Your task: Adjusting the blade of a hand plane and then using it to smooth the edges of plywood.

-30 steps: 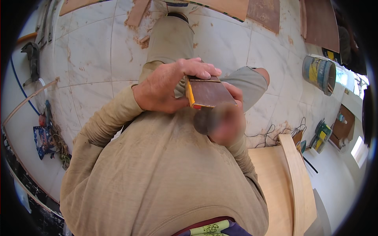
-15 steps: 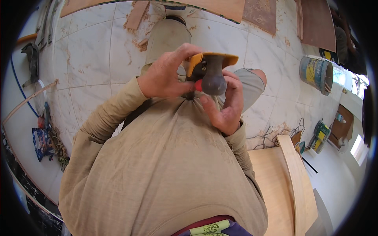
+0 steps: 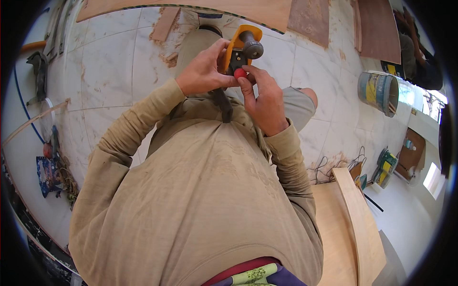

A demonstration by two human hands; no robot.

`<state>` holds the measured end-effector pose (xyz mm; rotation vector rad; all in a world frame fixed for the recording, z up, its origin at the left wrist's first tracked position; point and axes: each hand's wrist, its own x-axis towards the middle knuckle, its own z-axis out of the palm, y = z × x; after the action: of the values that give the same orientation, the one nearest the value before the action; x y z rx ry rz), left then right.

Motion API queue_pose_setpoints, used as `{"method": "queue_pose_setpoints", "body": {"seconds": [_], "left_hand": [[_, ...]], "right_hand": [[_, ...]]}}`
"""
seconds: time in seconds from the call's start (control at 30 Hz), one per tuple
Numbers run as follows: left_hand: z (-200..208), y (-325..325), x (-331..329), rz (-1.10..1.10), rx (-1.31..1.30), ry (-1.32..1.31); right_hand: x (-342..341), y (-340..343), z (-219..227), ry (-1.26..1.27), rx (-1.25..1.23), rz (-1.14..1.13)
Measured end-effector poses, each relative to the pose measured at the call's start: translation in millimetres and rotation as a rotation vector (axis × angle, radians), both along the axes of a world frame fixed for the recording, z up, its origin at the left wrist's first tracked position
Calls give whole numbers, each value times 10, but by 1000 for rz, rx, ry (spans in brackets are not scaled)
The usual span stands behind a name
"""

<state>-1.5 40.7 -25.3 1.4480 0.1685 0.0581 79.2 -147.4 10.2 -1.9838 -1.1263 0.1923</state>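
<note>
A hand plane (image 3: 232,47) with a yellow body is held up in front of my waist. Its dark round front knob (image 3: 253,46) points toward me at the far end, and a dark handle (image 3: 223,107) extends near my shirt. My left hand (image 3: 202,70) is closed around the plane's left side, with the thumb near the red adjusting knob (image 3: 240,74). Thumb and fingers of my right hand (image 3: 263,97) pinch that red knob from the right. The plane's sole and some left fingertips are hidden.
A curved wooden board (image 3: 191,7) spans the far edge. Wood shavings and a small board (image 3: 165,24) lie on the tiled floor. A grey-blue bucket (image 3: 377,93) stands at right, with another person (image 3: 415,47) beyond it. Pale plywood (image 3: 329,214) lies near right, beside tangled cables (image 3: 329,167).
The plane has moved farther from my body and tipped, so its upper side and red knob show more. My right hand has shifted from beside the front knob to pinch the red knob.
</note>
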Motion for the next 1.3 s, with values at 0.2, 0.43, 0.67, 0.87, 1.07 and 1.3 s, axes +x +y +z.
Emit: {"method": "queue_pose_setpoints", "body": {"seconds": [0.2, 0.43, 0.67, 0.87, 1.07, 1.3], "left_hand": [[22, 0, 13, -27, 65, 42], [-2, -19, 19, 17, 189, 90], [15, -80, 14, 77, 237, 46], [37, -85, 22, 98, 267, 125], [86, -121, 10, 152, 277, 93], [26, -120, 13, 135, 268, 121]], "right_hand": [[78, 72, 153, -34, -173, 64], [143, 176, 294, -139, -462, 38], [180, 172, 118, -219, -538, 89], [161, 172, 230, -479, -365, 63], [135, 250, 147, -71, -670, 25], [174, 184, 145, -441, -315, 66]]}}
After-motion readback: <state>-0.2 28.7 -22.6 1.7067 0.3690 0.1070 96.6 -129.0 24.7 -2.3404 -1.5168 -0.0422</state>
